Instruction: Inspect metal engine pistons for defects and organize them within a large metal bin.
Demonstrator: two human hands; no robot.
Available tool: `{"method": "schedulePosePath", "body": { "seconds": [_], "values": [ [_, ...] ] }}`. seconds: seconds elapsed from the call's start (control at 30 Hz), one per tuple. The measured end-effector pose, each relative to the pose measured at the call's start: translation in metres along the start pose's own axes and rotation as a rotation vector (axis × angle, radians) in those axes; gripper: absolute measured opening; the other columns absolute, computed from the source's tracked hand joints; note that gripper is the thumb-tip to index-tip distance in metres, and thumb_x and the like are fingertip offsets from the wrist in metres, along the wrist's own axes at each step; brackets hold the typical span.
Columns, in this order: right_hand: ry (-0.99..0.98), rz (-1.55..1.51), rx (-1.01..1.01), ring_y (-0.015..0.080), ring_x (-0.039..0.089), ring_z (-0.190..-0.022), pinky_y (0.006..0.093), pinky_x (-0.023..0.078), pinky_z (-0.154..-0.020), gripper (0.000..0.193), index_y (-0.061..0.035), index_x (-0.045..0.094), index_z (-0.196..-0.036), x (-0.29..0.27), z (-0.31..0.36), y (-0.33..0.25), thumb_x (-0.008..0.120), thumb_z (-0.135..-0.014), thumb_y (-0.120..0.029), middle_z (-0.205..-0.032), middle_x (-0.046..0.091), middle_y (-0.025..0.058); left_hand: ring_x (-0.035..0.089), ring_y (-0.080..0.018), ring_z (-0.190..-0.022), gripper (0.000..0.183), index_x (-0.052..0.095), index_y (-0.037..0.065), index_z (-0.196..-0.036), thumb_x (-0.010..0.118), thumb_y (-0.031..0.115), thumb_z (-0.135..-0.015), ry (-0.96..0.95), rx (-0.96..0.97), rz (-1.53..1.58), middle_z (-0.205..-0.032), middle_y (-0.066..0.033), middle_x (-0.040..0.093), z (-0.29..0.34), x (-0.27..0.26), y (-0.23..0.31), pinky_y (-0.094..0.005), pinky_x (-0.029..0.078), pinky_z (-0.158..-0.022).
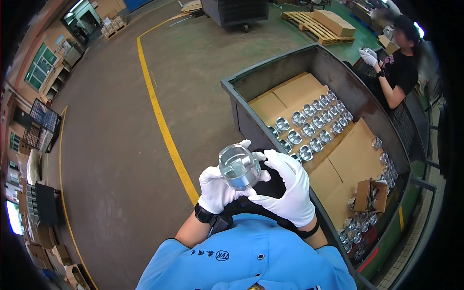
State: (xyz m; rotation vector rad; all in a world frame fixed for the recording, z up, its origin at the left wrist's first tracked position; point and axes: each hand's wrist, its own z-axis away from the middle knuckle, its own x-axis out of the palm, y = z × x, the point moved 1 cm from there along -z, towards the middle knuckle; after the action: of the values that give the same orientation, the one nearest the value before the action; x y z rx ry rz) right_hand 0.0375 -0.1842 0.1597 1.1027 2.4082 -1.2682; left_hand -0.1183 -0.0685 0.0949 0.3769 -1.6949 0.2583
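A shiny metal piston (240, 169) is held up in front of my chest. My left hand (216, 187), in a white glove, grips it from the left and below, its fingertips partly hidden behind the metal. Also gloved, my right hand (290, 191) is curved beside the piston's right side, with thumb and fingers apart; whether they touch it I cannot tell. To the right, several similar pistons (308, 129) are lined up in rows on cardboard (350, 150) inside a large grey metal bin (233, 104).
A small open carton (362, 195) with dark parts sits in the bin, among more loosely grouped pistons (355, 236). Beyond the bin's far side, a person (403, 65) in white gloves holds a metal part. A wooden pallet (302, 20) stands behind. A yellow line (162, 121) crosses the floor.
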Motion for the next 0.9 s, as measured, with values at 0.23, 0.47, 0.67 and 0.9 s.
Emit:
{"method": "schedulePosePath", "body": {
  "seconds": [0.23, 0.47, 0.67, 0.9],
  "values": [
    [-0.031, 0.02, -0.047, 0.031, 0.065, -0.104, 0.0388, 0.054, -0.086, 0.088, 0.002, 0.057, -0.135, 0.003, 0.009, -0.006, 0.094, -0.066, -0.039, -0.12, 0.065, 0.0174, 0.046, -0.0616, -0.126, 0.081, 0.039, 0.011, -0.154, 0.062, 0.015, -0.077, -0.13, 0.112, -0.143, -0.157, -0.0269, 0.033, 0.009, 0.002, -0.003, -0.0646, 0.062, -0.077],
    [-0.065, -0.049, -0.064, 0.0324, 0.064, -0.109, 0.0408, 0.053, -0.092, 0.086, 0.0016, 0.058, -0.134, 0.011, 0.017, -0.016, 0.095, -0.065, -0.035, -0.123, 0.065, 0.0176, 0.046, -0.043, -0.138, 0.082, 0.045, 0.013, -0.151, 0.071, 0.008, -0.073, 0.035, 0.32, -0.432, -0.16, -0.0221, 0.032, 0.039, 0.022, -0.01, -0.0627, 0.05, -0.103],
    [-0.062, -0.106, -0.059, 0.0334, 0.065, -0.112, 0.0412, 0.053, -0.094, 0.083, 0.0015, 0.057, -0.135, 0.013, 0.025, -0.02, 0.094, -0.067, -0.029, -0.125, 0.065, 0.0186, 0.044, -0.0346, -0.141, 0.09, 0.038, 0.013, -0.154, 0.073, 0.0, -0.072, 0.062, 0.359, -0.622, -0.16, -0.0192, 0.034, 0.052, 0.048, -0.027, -0.0486, 0.045, -0.114],
    [-0.051, -0.118, 0.052, 0.035, 0.065, -0.11, 0.0411, 0.053, -0.094, 0.079, 0.0004, 0.056, -0.138, 0.012, 0.035, -0.014, 0.088, -0.075, -0.034, -0.126, 0.065, 0.0202, 0.042, -0.029, -0.143, 0.101, 0.024, 0.017, -0.162, 0.079, 0.002, -0.079, 0.227, 0.263, -0.677, -0.159, -0.0112, 0.034, 0.053, 0.067, -0.038, -0.0447, 0.046, -0.113]
  ]
}}
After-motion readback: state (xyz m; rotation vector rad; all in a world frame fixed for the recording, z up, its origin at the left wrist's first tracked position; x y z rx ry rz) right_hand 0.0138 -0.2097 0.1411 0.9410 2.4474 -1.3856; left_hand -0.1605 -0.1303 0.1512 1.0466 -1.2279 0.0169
